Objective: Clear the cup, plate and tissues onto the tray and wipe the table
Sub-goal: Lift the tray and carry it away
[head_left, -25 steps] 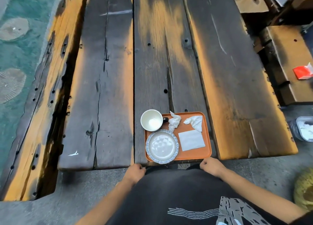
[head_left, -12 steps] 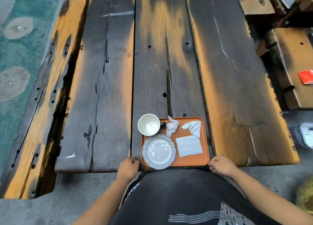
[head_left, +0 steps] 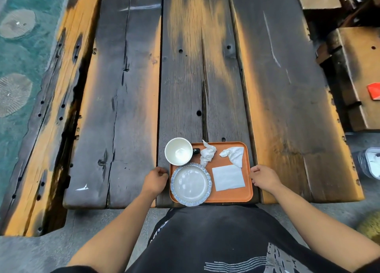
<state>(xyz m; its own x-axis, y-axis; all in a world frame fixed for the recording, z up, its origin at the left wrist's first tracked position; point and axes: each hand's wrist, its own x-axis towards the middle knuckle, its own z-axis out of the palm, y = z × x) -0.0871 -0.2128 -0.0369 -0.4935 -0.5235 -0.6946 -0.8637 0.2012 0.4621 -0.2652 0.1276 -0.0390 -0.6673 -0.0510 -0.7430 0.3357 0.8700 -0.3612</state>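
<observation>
Judged the step in hand to be taking hold of the orange tray [head_left: 228, 198] at its two short sides, for lifting or shifting it off the table [head_left: 131, 108]. Best done by getting fingers under both rims together, raising both sides evenly and keeping the load level. Noted the risks: white cup [head_left: 178, 151] overhanging the far left corner of the tray, blue-rimmed plate [head_left: 191, 183] lapping over the near left edge, so either likely to slide on a tilt. Loose paper light enough to blow or slip: two crumpled tissues [head_left: 207, 154] at the far side and a flat napkin [head_left: 228, 177] near the right rim.

Saw the left hand [head_left: 155, 181] just beside the left rim, next to the plate, fingers curled in with nothing visibly between them; could not tell whether the fingertips touched the tray. Saw the right hand [head_left: 264, 178] against the right rim beside the napkin, fingers curled inward at the edge; grip on the rim not plainly shown, looked like contact only. Tray itself lay at the near end of the middle planks, between the two hands. No cloth in view for the wiping
</observation>
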